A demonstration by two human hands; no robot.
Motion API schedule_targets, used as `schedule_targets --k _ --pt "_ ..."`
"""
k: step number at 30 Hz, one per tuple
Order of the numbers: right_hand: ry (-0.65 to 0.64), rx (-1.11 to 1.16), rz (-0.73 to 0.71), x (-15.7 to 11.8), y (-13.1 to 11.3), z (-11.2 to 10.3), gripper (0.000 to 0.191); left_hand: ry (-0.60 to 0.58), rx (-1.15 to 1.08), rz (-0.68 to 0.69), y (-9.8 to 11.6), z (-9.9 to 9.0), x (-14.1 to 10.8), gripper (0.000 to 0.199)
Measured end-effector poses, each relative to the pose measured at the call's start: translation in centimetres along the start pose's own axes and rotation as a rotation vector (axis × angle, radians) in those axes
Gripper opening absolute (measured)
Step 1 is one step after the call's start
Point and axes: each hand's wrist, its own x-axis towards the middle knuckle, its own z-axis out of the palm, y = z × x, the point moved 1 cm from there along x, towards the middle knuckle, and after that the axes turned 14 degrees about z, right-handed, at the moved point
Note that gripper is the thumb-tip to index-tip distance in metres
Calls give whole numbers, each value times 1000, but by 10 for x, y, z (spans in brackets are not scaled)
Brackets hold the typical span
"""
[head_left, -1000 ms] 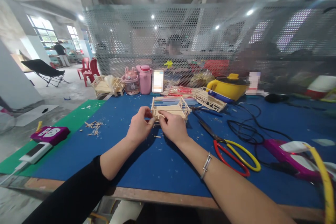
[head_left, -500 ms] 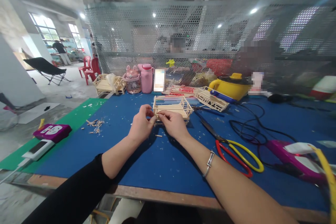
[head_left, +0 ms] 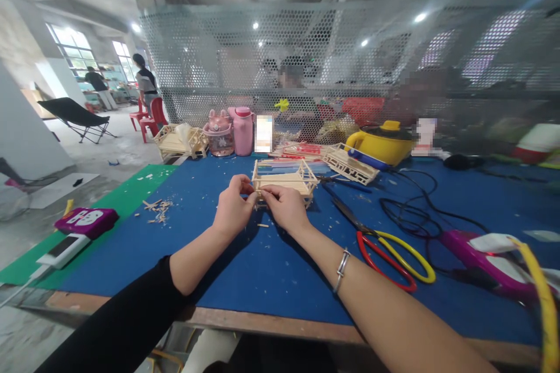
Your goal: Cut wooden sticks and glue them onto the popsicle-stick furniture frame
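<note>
The small wooden frame point(head_left: 286, 179) is of a pale cream colour, and the second frame point(head_left: 347, 164) has the same tone. The counter point(head_left: 262, 324) has a blue cover point(head_left: 271, 274) with many pale specks, a green strip point(head_left: 146, 179) on the left and a brown front edge. The scissors point(head_left: 366, 229) have one red handle, one yellow handle and dark blades. The flask point(head_left: 243, 133) is pink with a darker lid, the pot point(head_left: 387, 151) is yellow, the chairs point(head_left: 156, 116) are red, the sleeve point(head_left: 126, 309) is black, and the screen point(head_left: 210, 58) shows a pattern of round holes

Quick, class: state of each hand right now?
Left hand: closed on the frame, near-left corner.
Right hand: closed there too; anything held is hidden.
</note>
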Motion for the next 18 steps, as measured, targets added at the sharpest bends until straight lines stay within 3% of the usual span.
schedule_targets --k 18 --pt "-1 -5 -23 -2 -1 -4 25 -27 -47 13 4 2 -1 27"
